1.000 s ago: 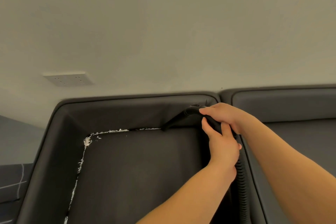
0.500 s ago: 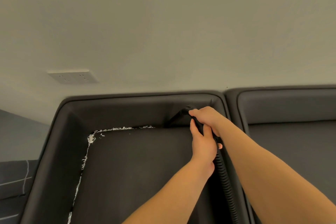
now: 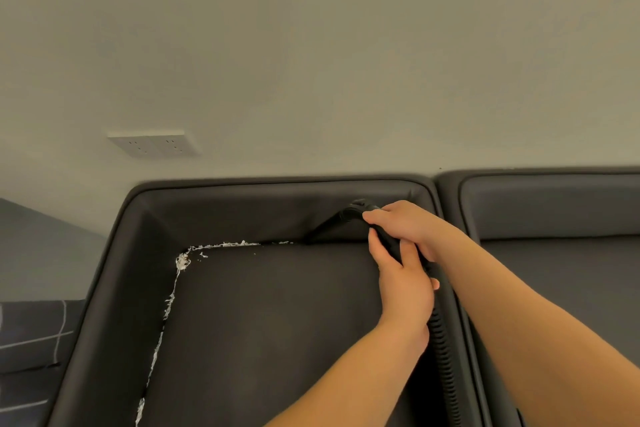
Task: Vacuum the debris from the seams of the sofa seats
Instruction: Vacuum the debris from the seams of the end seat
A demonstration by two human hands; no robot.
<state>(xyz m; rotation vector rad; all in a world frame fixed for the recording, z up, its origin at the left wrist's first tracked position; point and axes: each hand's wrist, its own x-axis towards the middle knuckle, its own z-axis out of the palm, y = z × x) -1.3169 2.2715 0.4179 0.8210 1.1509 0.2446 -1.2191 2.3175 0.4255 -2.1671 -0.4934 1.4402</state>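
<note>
Mostly, white shredded debris (image 3: 175, 284) lines the dark sofa's (image 3: 277, 322) seams.

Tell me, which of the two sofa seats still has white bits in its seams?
The left seat, where both hands hold the vacuum. White debris lines its back and left seams; the right seat shows none.

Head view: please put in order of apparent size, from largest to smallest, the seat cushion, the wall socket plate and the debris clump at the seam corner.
1. seat cushion, by far the largest.
2. wall socket plate; it is farther from the camera, so its true size is unsure.
3. debris clump at the seam corner, the smallest.
</note>
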